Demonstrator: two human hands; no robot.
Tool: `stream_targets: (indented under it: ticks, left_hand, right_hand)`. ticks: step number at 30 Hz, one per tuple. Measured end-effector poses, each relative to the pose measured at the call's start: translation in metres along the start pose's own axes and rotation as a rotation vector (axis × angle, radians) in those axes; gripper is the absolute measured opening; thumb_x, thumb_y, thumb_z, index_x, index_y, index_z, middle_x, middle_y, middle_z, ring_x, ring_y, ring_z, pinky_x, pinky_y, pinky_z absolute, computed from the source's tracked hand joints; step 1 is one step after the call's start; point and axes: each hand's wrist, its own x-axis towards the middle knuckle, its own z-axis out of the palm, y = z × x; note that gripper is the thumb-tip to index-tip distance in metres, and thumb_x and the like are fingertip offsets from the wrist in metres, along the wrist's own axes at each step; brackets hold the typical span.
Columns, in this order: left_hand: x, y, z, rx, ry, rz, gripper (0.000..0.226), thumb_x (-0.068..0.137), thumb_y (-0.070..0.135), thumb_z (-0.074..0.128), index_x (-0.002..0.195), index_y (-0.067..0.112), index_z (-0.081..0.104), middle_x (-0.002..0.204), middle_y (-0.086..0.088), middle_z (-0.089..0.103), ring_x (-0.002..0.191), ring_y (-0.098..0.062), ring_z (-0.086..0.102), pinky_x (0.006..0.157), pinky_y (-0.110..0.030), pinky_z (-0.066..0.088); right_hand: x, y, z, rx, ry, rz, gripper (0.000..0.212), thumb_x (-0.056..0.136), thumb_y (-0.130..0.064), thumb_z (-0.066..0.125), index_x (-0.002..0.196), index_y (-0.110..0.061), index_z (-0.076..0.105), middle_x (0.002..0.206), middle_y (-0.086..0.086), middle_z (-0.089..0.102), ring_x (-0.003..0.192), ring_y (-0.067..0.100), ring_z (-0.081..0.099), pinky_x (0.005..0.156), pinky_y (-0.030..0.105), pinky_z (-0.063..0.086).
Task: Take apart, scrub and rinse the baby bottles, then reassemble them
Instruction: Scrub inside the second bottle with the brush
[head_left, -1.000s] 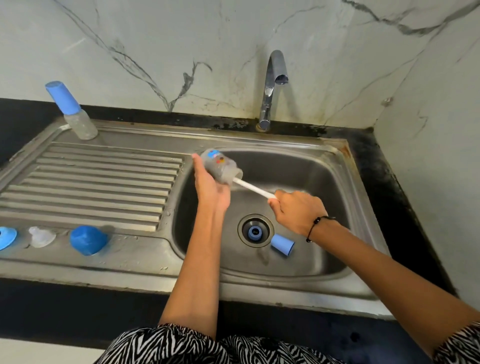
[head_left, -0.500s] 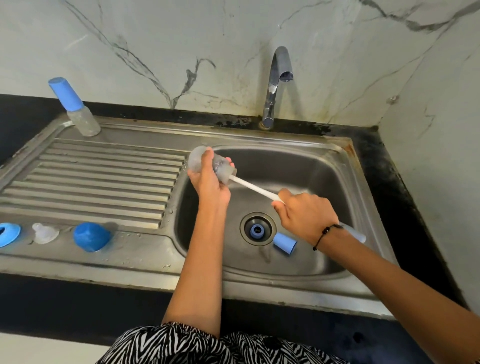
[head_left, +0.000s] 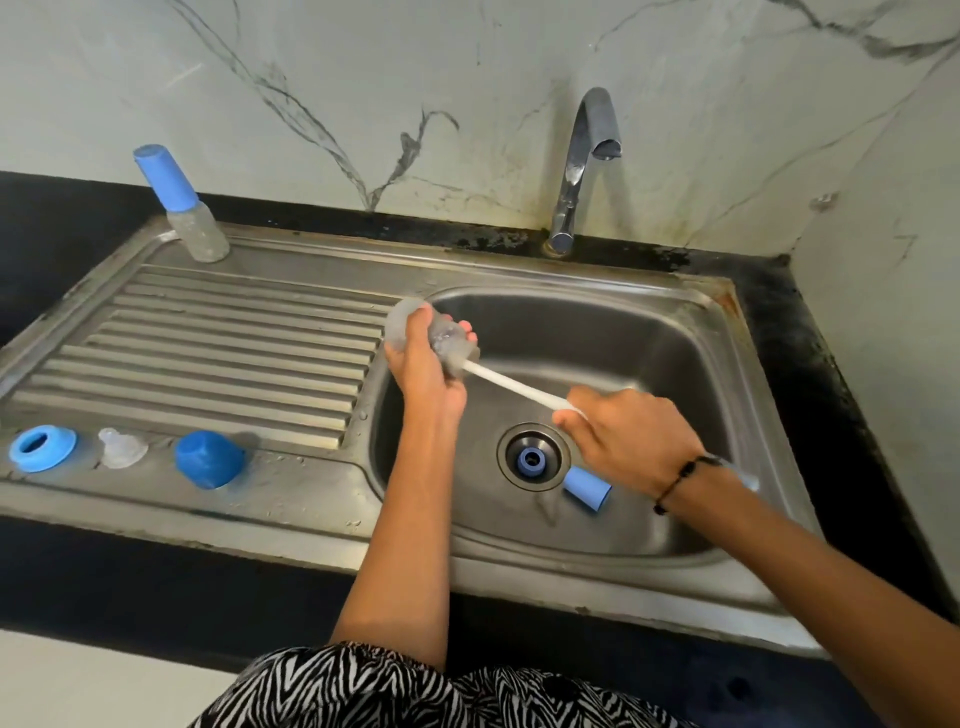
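Over the steel sink basin (head_left: 675, 332), my left hand (head_left: 423, 371) grips the clear plastic bottle (head_left: 436, 335), lying sideways, mouth toward my right hand (head_left: 628, 441), which holds the white brush handle (head_left: 511, 385).

Both forearms reach forward from the bottom of the view, the left one nearly straight up the middle, the right one slanting in from the lower right corner with a thin dark band round its wrist. The left hand (head_left: 423, 364) is raised with its back toward the camera, fingers curled over the top of a clear baby bottle (head_left: 441, 338) and thumb wrapped beneath — a full grip. The right hand (head_left: 631, 436) sits lower and to the right, knuckles up, fingers closed round the white brush handle (head_left: 511, 387) — its edges blurred.
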Motion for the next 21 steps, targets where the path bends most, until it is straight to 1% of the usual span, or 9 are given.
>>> stream_targets:
  ticks: [3, 5, 7, 8, 10, 13, 16, 18, 21]
  left_hand:
    - [-0.003, -0.004, 0.002, -0.048, -0.090, -0.054, 0.015, 0.092, 0.018, 0.055, 0.093, 0.003, 0.053, 0.073, -0.009, 0.056, 0.056, -0.019, 0.058, 0.051, -0.027, 0.051]
    - [-0.005, -0.006, 0.006, -0.133, -0.187, -0.098, 0.019, 0.091, 0.022, 0.051, 0.088, 0.003, 0.054, 0.068, -0.007, 0.057, 0.055, -0.017, 0.057, 0.050, -0.024, 0.049]
    - [-0.007, -0.003, 0.008, -0.267, -0.293, -0.128, 0.021, 0.084, 0.025, 0.052, 0.088, 0.004, 0.052, 0.071, -0.006, 0.057, 0.057, -0.016, 0.057, 0.050, -0.023, 0.049]
    - [-0.008, -0.002, 0.010, -0.325, -0.338, -0.141, 0.025, 0.080, 0.027, 0.053, 0.090, 0.004, 0.051, 0.075, -0.006, 0.056, 0.059, -0.016, 0.057, 0.051, -0.023, 0.049]
    - [-0.010, -0.001, 0.013, -0.365, -0.385, -0.139, 0.029, 0.076, 0.029, 0.054, 0.091, 0.004, 0.050, 0.078, -0.007, 0.055, 0.061, -0.016, 0.057, 0.052, -0.022, 0.049]
    - [-0.008, -0.004, 0.013, -0.255, -0.335, -0.131, 0.024, 0.084, 0.027, 0.053, 0.090, 0.004, 0.051, 0.075, -0.006, 0.056, 0.061, -0.016, 0.056, 0.054, -0.023, 0.049]
    - [-0.002, -0.001, 0.012, -0.089, -0.228, -0.115, 0.036, 0.094, 0.038, 0.049, 0.099, 0.003, 0.053, 0.074, -0.009, 0.061, 0.065, -0.018, 0.060, 0.062, -0.028, 0.053]
    - [0.004, 0.006, 0.008, -0.063, -0.194, -0.110, 0.046, 0.094, 0.045, 0.046, 0.114, 0.003, 0.047, 0.083, -0.015, 0.059, 0.071, -0.023, 0.061, 0.068, -0.035, 0.055]
    - [0.004, 0.013, 0.006, -0.084, -0.233, -0.130, 0.045, 0.095, 0.041, 0.043, 0.122, 0.005, 0.042, 0.095, -0.019, 0.054, 0.077, -0.027, 0.059, 0.071, -0.040, 0.054]
  right_hand:
    - [0.001, 0.017, -0.004, 0.115, -0.096, 0.030, 0.032, 0.099, -0.044, 0.031, 0.091, -0.020, 0.051, 0.078, 0.005, 0.060, 0.075, 0.026, 0.056, 0.061, 0.031, 0.032]
    - [0.001, 0.021, -0.003, 0.555, -0.213, 0.063, 0.036, 0.099, -0.038, 0.039, 0.069, -0.018, 0.045, 0.056, -0.001, 0.044, 0.048, 0.013, 0.042, 0.052, 0.027, 0.031]
    - [-0.003, 0.017, 0.000, 1.045, -0.423, 0.221, 0.041, 0.099, -0.037, 0.040, 0.065, -0.015, 0.043, 0.047, -0.001, 0.031, 0.033, 0.009, 0.024, 0.039, 0.020, 0.021]
    - [-0.005, 0.013, 0.001, 1.207, -0.528, 0.294, 0.043, 0.100, -0.039, 0.038, 0.065, -0.015, 0.044, 0.046, 0.000, 0.029, 0.031, 0.009, 0.019, 0.037, 0.015, 0.018]
    - [-0.004, 0.004, -0.001, 1.306, -0.618, 0.350, 0.046, 0.100, -0.041, 0.035, 0.063, -0.015, 0.043, 0.043, 0.000, 0.027, 0.029, 0.009, 0.018, 0.037, 0.012, 0.016]
    - [0.015, -0.003, -0.006, 0.882, -0.396, 0.257, 0.046, 0.099, -0.039, 0.036, 0.062, -0.014, 0.042, 0.048, 0.002, 0.036, 0.036, 0.013, 0.030, 0.039, 0.019, 0.023]
    - [0.026, -0.004, -0.010, 0.391, -0.232, 0.169, 0.043, 0.099, -0.043, 0.030, 0.074, -0.014, 0.050, 0.064, -0.001, 0.046, 0.061, 0.018, 0.046, 0.054, 0.029, 0.033]
    - [0.022, -0.004, -0.011, 0.294, -0.212, 0.165, 0.043, 0.100, -0.044, 0.027, 0.083, -0.015, 0.054, 0.070, -0.001, 0.048, 0.071, 0.022, 0.047, 0.061, 0.031, 0.035]
    - [0.008, -0.003, -0.018, 0.238, -0.187, 0.170, 0.042, 0.100, -0.044, 0.024, 0.086, -0.016, 0.053, 0.077, 0.001, 0.049, 0.073, 0.022, 0.046, 0.063, 0.030, 0.034]
